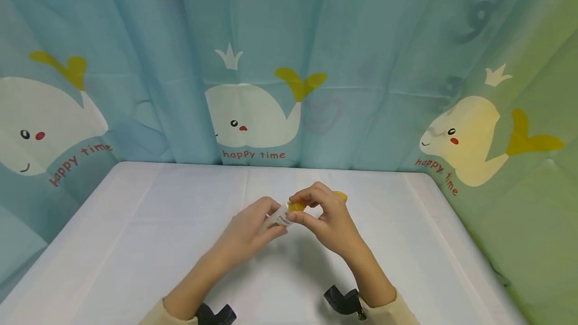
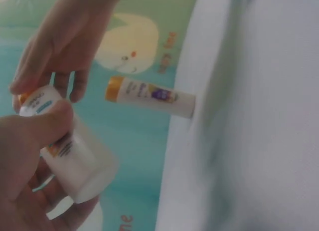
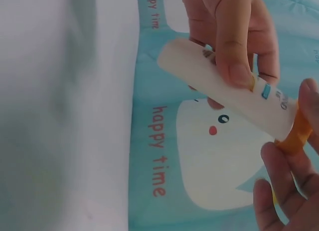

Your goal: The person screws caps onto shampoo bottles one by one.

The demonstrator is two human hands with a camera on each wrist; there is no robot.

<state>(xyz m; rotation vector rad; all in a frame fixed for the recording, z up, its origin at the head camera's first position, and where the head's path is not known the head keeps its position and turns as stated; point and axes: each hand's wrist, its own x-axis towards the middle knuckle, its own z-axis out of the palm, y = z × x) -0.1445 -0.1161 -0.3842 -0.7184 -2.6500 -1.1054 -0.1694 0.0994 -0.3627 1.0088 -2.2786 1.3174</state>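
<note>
A white bottle (image 1: 282,217) with printing and an orange-yellow cap (image 1: 296,206) is held tilted above the table. My left hand (image 1: 246,229) grips its body, thumb over the label in the left wrist view. The fingers and thumb of my right hand (image 1: 331,219) pinch the cap, which sits on the bottle's end in the right wrist view. Behind the right hand, a second white bottle (image 2: 149,97) with a purple label and orange cap stands upright on the table. In the head view, only its yellow top (image 1: 341,195) shows past that hand.
The table (image 1: 171,245) has a white cover. A blue-green curtain (image 1: 370,64) printed with whales and "happy time" hangs along its back and sides. Black camera mounts (image 1: 343,300) sit at both wrists, close above the tabletop.
</note>
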